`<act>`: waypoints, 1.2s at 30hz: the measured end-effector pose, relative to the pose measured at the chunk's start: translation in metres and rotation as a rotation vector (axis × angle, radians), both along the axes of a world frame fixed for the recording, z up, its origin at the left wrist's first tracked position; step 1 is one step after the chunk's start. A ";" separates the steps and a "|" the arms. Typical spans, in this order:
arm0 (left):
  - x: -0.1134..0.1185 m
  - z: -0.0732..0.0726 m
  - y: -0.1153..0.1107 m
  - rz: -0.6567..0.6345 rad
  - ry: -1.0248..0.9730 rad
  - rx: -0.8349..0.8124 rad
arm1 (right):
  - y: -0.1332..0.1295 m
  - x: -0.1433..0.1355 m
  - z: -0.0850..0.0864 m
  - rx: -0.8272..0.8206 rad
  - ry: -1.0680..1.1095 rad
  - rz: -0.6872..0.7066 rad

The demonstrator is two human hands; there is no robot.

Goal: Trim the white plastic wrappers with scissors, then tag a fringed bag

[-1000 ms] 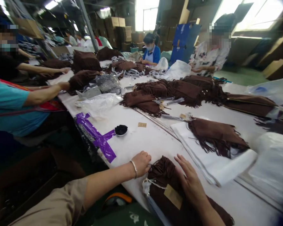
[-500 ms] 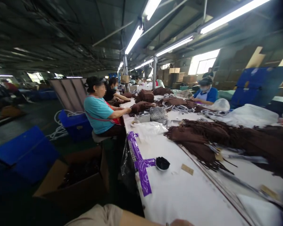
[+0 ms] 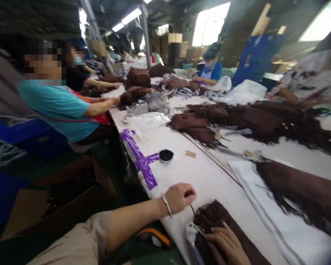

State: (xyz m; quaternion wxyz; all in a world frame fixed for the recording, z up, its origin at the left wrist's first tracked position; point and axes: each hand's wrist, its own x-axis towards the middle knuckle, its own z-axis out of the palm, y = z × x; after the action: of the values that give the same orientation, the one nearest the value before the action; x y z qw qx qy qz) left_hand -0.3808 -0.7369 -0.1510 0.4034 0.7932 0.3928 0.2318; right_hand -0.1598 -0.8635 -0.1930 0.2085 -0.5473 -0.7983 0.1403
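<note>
A long white work table [image 3: 209,176] runs from the near edge away into a warehouse hall, and the view has swung back down onto it since half a second ago, when it looked up along the ceiling lights and showed almost nothing of the hands. Across the far side of the table lies a spread of brown fringed garments [image 3: 253,119], with another brown fringed piece [image 3: 300,191] resting on white folded sheets [image 3: 278,224] toward the right edge. On the left side of the table a seated person in a teal shirt [image 3: 63,110] reaches both arms onto a brown pile. At the near edge lies a folded brown fringed garment [image 3: 217,221], where it lay a second ago. The right hand [image 3: 226,244] lies on it with fingers loosely spread, pressing down rather than gripping; it now sits lower and nearer the table edge than a second ago. The left hand [image 3: 180,197], with a bracelet at the wrist, is closed into a fist just beside the garment's upper left corner, pinching what looks like a thin dark fringe strand [image 3: 192,209]. Strips of purple tape [image 3: 140,160] hang over the left edge, with a small dish of black material [image 3: 166,155] just beside them and a little tan card tag [image 3: 190,154] near that.
</note>
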 end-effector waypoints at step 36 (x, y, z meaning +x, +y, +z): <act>0.025 -0.037 0.027 -0.592 0.330 0.528 | 0.051 -0.019 0.029 -0.063 -0.100 -0.120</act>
State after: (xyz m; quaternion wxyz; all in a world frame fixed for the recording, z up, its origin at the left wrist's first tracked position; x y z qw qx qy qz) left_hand -0.3556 -0.7096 -0.1875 0.1675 0.9742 0.1347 0.0683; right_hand -0.1789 -0.8128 -0.1636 0.1591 -0.6066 -0.7688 0.1254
